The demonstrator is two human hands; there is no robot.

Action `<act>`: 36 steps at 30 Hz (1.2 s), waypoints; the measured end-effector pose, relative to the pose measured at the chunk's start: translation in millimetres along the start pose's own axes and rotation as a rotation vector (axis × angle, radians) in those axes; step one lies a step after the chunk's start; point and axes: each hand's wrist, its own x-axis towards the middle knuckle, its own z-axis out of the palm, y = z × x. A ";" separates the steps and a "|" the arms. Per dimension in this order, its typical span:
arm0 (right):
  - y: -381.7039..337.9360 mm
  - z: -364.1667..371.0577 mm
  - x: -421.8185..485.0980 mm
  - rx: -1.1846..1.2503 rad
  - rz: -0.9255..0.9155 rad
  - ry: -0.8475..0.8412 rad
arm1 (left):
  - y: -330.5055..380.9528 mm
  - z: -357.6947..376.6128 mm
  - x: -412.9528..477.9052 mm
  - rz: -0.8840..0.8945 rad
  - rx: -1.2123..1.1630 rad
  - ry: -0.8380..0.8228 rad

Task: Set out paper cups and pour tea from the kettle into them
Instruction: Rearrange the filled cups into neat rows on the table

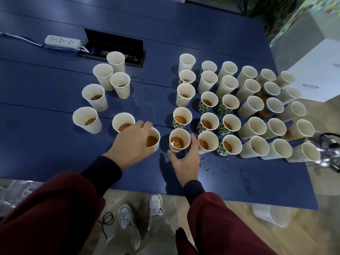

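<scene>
- table: dark blue and fills most of the frame. Everything stands on it.
- right cup block: paper cups packed in tight rows from centre to right of frame. The cups nearest centre have tea, the far-right ones look empty or stained. Likely kept in rows so filling goes in order.
- left cup cluster: a looser arc of cups at centre left, several with tea low in them. Probably poured cups set apart from the block.
- kettle: shiny, at the right edge, partly cut off, beside the last cup row. Neither hand is on it.
- left hand: lower centre, fingers curled over the rim and side of the left tea cup. It grips the cup from above, probably to shift it towards the cluster.
- right hand: just right of that, thumb and fingers wrapped round the right tea cup. The cup is upright with tea near the bottom.
- power strip: white, upper left, well apart from the cups.
- spilled drops: wet patch on the table below the front row, so slips or smears are possible.
</scene>
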 end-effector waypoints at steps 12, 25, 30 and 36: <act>-80.7 2.6 -26.0 -0.038 -0.214 -0.173 | -2.3 -54.0 0.9 0.147 -0.044 0.008; -135.1 50.0 62.6 0.135 -0.235 -0.237 | -29.8 -112.6 63.8 0.087 -0.214 -0.055; -142.5 70.9 142.5 0.222 -0.148 -0.253 | -55.6 -117.4 137.2 -0.052 -0.462 0.132; -146.2 104.8 236.6 0.174 -0.126 -0.161 | -114.4 -109.0 225.4 -0.283 -0.130 0.238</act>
